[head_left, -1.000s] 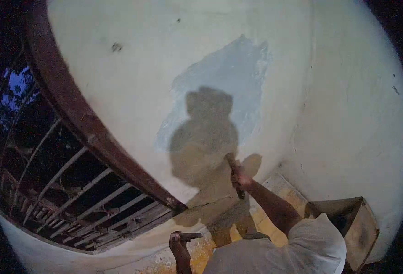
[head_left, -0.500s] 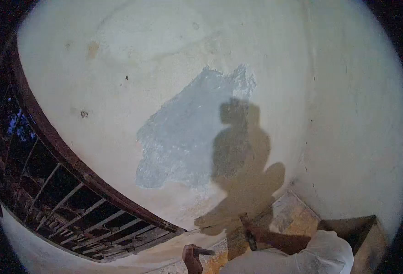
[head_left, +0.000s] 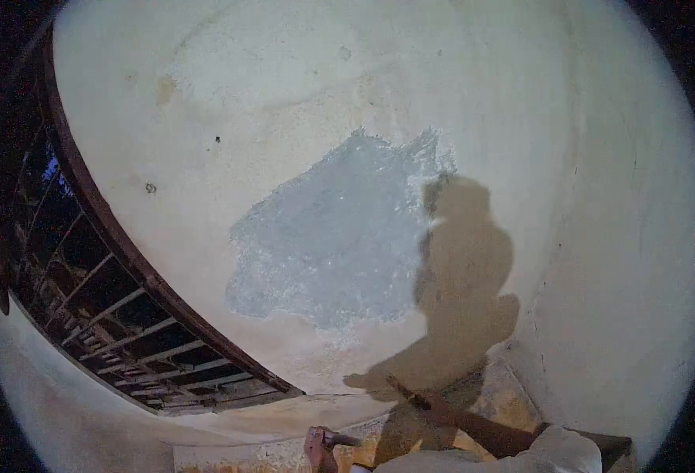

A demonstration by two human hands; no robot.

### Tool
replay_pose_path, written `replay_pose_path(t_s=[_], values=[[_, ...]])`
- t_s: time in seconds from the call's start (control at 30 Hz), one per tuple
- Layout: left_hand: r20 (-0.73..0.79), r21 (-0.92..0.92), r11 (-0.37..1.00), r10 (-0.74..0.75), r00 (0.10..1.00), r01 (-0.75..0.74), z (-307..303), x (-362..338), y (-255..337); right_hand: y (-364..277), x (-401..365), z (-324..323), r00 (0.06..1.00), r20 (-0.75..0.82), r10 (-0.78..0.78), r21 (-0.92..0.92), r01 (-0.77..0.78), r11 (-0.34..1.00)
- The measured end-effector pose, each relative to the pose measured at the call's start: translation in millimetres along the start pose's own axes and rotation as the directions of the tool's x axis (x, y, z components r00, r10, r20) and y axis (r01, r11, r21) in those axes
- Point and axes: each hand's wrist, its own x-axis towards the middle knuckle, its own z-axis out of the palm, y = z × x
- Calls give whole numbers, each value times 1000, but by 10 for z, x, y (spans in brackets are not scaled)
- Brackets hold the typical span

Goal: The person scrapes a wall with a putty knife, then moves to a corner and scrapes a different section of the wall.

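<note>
Left hand: the left hand (head_left: pixel 317 451), at the bottom of the frame just left of centre, has its fingers closed round one end of a short bar-like object (head_left: pixel 344 439), whose free end points right.
Right hand: the right hand (head_left: pixel 429 407), in deep shade low in the frame and right of centre, is at the lower end of a slim brown tool (head_left: pixel 403 389); it seems wrapped round it, but the dimness hides the fingers.
Held things: the slim brown tool slants toward the upper left; the short bar-like object lies below and to the left of it, the two apart. Whether the brown tool's tip touches the wall, I cannot tell.
Wall: the pale wall (head_left: pixel 284 87) fills most of the frame, with a dark spot (head_left: pixel 217 139) and a small ring-shaped mark (head_left: pixel 150 188) at upper left.
Grey patch: an uneven grey patch (head_left: pixel 328 236) with ragged edges covers the middle of the wall, above both hands.
Shadow: a person's shadow (head_left: pixel 466 264) falls right of centre, overlapping the patch's right edge.
Window: a dark reddish-brown frame (head_left: pixel 149 276) curves down the left side, pale bars (head_left: pixel 157 334) beside it.
Lower right: a light sleeve (head_left: pixel 560 452) shows in front of a brown box-like object (head_left: pixel 617 446); worn yellowish masonry (head_left: pixel 513 396) lies above the forearm.
</note>
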Motion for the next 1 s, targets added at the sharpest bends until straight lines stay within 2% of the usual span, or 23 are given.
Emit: replay_pose_path(t_s=[0.03,0.07,0.13,0.17,0.23,0.3,0.33,0.37,0.43,0.47,0.5,0.53,0.57,0.6,0.67,0.7,0.73,0.77,0.83,0.9,0.93,1.0], values=[[-12,98,995,-24,1000,25,-20,-30,31,44,-18,-94,988,-133,-76,94,89,992],[-19,94,995,-25,999,27,-150,1,-56,-35,-36,-242,953,-269,-138,175,189,966],[-6,-52,998,-23,1000,22,-365,101,-217,-450,-156,-753,965,-242,-100,182,146,972],[-9,-55,998,-18,1000,17,-354,65,-235,-697,-229,-1022,974,-220,-56,194,100,976],[-97,-36,999,38,995,-41,-33,-117,30,-848,-287,-1359,971,-234,-45,249,104,963],[-91,-53,998,42,995,-47,-1,-126,56,-940,-362,-1649,969,-246,-29,305,105,946],[-84,-68,996,44,995,-50,0,-136,60,-981,-403,-1784,912,-356,-206,159,276,948],[-87,-68,996,45,995,-51,-1,-145,48,-1039,-437,-1894,816,-433,-383,-4,423,906],[-199,-84,987,116,973,-134,9,-121,-19,-1188,-499,-2087,799,-466,-381,9,434,901],[-200,-86,987,115,973,-134,-98,-80,-76,-1262,-540,-2176,781,-499,-375,21,444,896],[-117,-61,993,92,989,-100,-286,-23,-154,-1355,-594,-2254,782,-497,-377,17,443,896],[-34,-34,997,65,997,-66,-377,-2,-205,-1464,-647,-2322,771,-552,-317,112,446,888],[-36,-39,997,63,997,-64,-258,-57,-106,-1553,-671,-2386,761,-598,-251,207,449,869],[-63,-55,997,56,996,-60,-135,-118,2,-1618,-673,-2450,763,-596,-252,204,447,871],[-93,-73,996,41,995,-48,-71,-175,33,-1733,-656,-2575,701,-698,-145,394,545,740],[-78,-79,991,104,992,-110,-107,-139,-22,-1776,-585,-2632,704,-696,-145,393,542,743],[-64,-84,982,166,984,-171,-141,-106,-62,-1810,-477,-2681,537,-819,-201,320,718,618],[-66,-88,982,160,985,-166,-170,-79,-84,-1871,-396,-2745,346,-912,-221,210,856,473],[-82,-104,988,104,991,-112,-218,-60,-113,-2118,-318,-2933,240,-928,-286,197,965,173],[-96,-101,989,98,990,-108,-121,-123,-13,-2631,-327,-3016,176,-963,-204,177,984,16],[-107,-94,989,101,989,-111,-80,-151,40,-2686,-281,-3148,177,-962,-207,177,984,16],[-113,-104,987,112,987,-124,-77,-198,68,-2799,-182,-3411,120,-877,-466,225,958,-177]])
